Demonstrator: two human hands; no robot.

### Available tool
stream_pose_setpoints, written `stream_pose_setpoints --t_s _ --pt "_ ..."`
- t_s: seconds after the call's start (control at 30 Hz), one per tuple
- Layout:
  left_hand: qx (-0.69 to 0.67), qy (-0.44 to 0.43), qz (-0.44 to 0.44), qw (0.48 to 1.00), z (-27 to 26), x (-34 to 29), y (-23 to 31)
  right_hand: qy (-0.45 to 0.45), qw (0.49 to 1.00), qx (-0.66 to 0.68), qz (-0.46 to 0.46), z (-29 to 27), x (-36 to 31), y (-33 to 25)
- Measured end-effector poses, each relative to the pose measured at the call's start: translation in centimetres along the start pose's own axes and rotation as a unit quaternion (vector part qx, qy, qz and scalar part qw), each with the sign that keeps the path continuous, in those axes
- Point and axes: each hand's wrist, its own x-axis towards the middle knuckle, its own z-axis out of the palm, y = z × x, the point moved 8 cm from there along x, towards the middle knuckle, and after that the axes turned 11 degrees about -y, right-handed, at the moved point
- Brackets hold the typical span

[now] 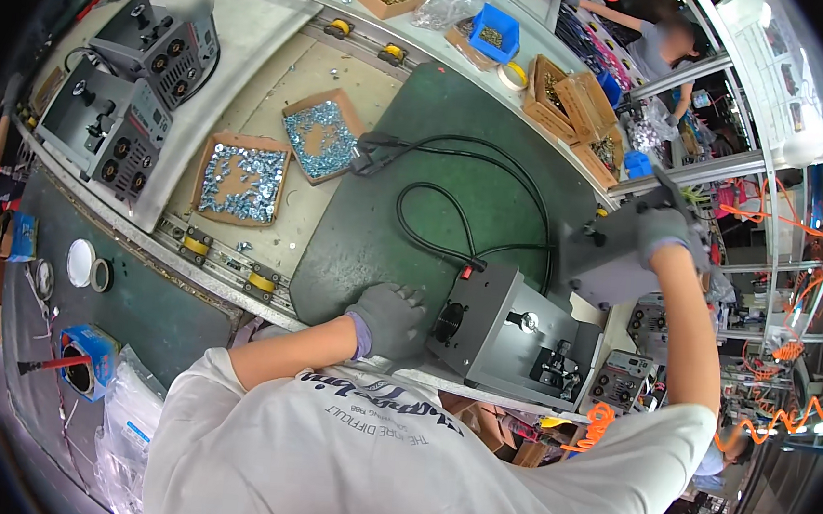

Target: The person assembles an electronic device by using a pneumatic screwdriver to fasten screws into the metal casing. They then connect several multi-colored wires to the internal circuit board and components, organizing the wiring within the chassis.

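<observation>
My left hand (387, 321), in a grey glove, rests on the green mat with its fingers spread and nothing in them. Close to its fingertips stands a grey metal machine housing (504, 313) with black fittings inside and a round black part on its end. A black power cable (431, 249) loops over the mat from this housing, its plug end lying near the screw trays. On the right, my gloved right hand (666, 236) grips the upper part of a second grey machine housing (612, 258). The glove hides where its fingertips touch.
Two cardboard trays of screws (241, 181) lie left of the mat (355, 243). Finished-looking grey machines (127, 128) stand at the far left. Beyond the rail are a blue bin (495, 34) and cardboard boxes (550, 94). Another person (665, 50) works at the far right.
</observation>
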Motion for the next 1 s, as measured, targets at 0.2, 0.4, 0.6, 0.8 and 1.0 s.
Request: stream_pose_setpoints --t_s 0.2,0.4,0.6,0.8,1.0 --pt "0.022 0.014 -0.026 0.999 -0.1 -0.5 -0.7 0.066 0.969 -0.181 -0.155 -13.3 2.6 -14.7" --pt "0.010 0.041 -0.005 0.999 0.0 -0.8 -0.6 0.158 0.932 -0.223 -0.240 -18.8 3.9 -24.0" --pt "-0.041 0.047 0.012 0.998 -1.8 -1.6 -0.1 0.231 0.859 -0.281 -0.361 -16.1 3.7 -28.3" --pt "-0.154 0.278 0.012 0.948 -7.2 -4.7 0.5 0.395 0.769 0.246 -0.439 -15.6 -7.5 -15.5" --pt "0.091 0.063 0.203 0.973 -7.7 0.9 15.6 0.429 0.739 0.512 -0.090 -0.4 -15.6 -2.3"
